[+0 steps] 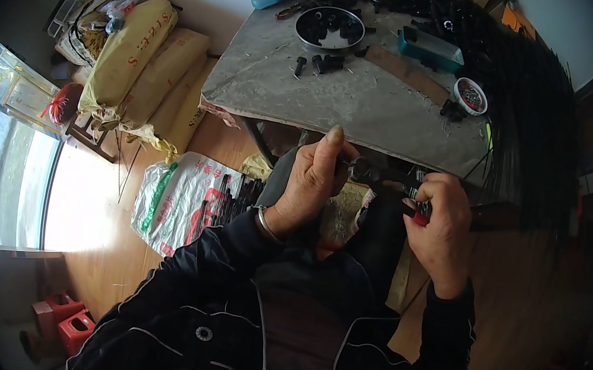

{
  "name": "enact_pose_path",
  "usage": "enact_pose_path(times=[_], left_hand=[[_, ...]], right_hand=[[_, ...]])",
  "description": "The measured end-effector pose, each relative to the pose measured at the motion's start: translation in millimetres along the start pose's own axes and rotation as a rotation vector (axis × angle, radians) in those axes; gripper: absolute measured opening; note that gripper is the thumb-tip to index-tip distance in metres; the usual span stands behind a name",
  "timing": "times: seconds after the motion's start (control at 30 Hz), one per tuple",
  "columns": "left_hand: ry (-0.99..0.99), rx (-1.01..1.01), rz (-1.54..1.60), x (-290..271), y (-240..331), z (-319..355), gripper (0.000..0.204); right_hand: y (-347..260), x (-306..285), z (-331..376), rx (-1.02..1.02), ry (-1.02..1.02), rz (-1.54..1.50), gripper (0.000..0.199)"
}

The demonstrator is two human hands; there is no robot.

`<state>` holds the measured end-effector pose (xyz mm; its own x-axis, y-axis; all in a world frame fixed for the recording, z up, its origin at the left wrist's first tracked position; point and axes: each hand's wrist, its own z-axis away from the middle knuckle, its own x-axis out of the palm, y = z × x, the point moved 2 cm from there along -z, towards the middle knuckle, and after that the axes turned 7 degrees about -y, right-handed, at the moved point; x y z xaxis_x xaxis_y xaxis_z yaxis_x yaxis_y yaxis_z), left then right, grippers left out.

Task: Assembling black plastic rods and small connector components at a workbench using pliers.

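Observation:
My left hand (315, 170) is closed above my lap, thumb up, pinching a small dark part I cannot make out clearly. In my right hand (443, 218) is a pair of pliers (418, 214) with red and black handles, its dark head pointing left toward the left hand's fingertips. The two hands are level and a short way apart, just in front of the table's near edge. Where the pliers' jaws meet the small part is too dark to tell.
A grey table (265, 83) holds a round metal dish (330, 28) of black parts, a teal tray (430, 49), a small white bowl (471, 96) and a heap of black strands (529, 126). Full sacks (134, 51) lie at left. A white plastic bag (182, 200) is on the floor.

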<state>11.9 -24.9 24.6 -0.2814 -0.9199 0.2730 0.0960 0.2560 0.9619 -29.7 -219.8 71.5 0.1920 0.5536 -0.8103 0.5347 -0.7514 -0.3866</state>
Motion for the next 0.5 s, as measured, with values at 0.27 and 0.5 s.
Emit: enact_pose_path(times=[0.27,0.5], left_hand=[[0.035,0.003,0.035,2.0,0.2,1.4,0.053],[-0.007,-0.006,0.035,2.5,6.3,5.6,0.054]], right_hand=[[-7.1,-10.9,-1.9,-0.051,-0.022,0.182,0.04],[0.3,1.2,12.6,0.136,-0.218,-0.243,0.028]])
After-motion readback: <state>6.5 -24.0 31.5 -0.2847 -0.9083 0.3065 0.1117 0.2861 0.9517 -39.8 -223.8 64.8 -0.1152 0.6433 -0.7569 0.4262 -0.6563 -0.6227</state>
